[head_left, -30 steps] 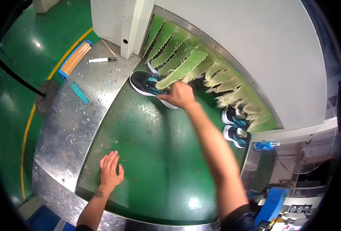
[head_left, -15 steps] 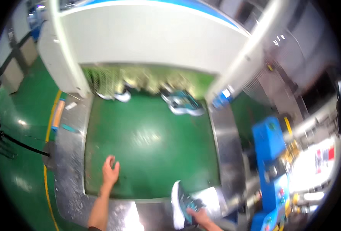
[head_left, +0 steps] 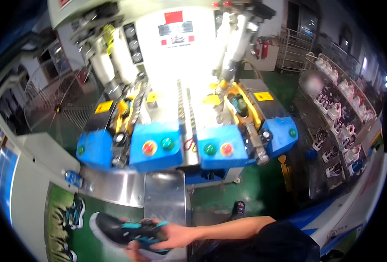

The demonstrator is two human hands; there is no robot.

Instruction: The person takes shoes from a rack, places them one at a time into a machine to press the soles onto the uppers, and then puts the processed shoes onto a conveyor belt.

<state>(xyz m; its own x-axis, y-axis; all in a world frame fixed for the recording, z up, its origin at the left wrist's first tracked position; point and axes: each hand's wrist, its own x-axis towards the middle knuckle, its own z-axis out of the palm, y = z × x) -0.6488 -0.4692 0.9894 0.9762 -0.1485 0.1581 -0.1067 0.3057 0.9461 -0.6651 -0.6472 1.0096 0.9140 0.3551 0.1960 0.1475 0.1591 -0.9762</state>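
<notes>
At the bottom of the view, a black and teal sneaker [head_left: 113,230] with a white sole lies in both my hands, its toe to the left. My right hand [head_left: 179,236] grips it around the collar and heel, its forearm coming in from the right. My left hand [head_left: 134,250] holds the near side around the middle; most of it is hidden under the shoe and the lower edge. Ahead stands a machine with two clamping stations. In its right station, yellow clamp arms [head_left: 256,112] flank a dark shoe [head_left: 239,104].
Blue control boxes [head_left: 156,146] carry red and green buttons. Below them is a metal ledge [head_left: 165,190]. More sneakers [head_left: 75,213] sit by a fringed opening at lower left, near a blue bottle [head_left: 73,178]. A caged fan [head_left: 58,109] stands left; a shoe rack [head_left: 333,126] and a person are right.
My view has swung right, from the green conveyor to the machine. The right hand still has the sneaker; my left hand, free and open before, has come onto it.
</notes>
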